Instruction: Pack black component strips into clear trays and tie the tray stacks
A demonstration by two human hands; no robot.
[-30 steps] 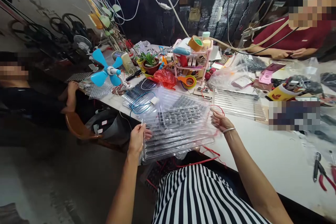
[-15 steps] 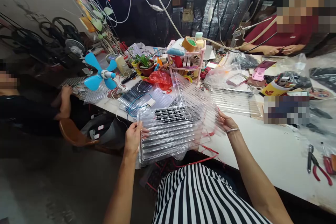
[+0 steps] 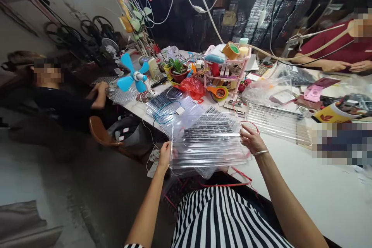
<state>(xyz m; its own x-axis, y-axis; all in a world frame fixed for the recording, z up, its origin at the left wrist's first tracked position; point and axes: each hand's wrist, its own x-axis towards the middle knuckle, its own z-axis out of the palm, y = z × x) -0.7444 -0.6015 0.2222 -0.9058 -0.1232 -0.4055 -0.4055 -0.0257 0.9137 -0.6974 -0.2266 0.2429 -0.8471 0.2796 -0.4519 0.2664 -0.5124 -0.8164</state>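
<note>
Between my hands, over the front edge of the table, is a stack of clear ridged plastic trays (image 3: 209, 157). Rows of small black parts (image 3: 217, 128) show dimly through the top tray. My left hand (image 3: 165, 154) is closed on the stack's left edge, its fingers partly hidden behind the plastic. At the right edge, my right hand (image 3: 252, 139) pinches the upper tray, a bracelet on its wrist. Whether the two trays are fully nested I cannot tell.
Another clear ridged tray (image 3: 277, 122) lies to the right on the white table (image 3: 293, 170). A blue fan (image 3: 133, 75), a potted plant (image 3: 176, 71) and a pink rack (image 3: 228, 64) stand behind. One person (image 3: 58, 97) sits at the left, another (image 3: 328, 52) at the far right.
My right hand has brought the tilted clear tray down flat over the tray with black parts. The view has swung left, so the surroundings sit further right.
</note>
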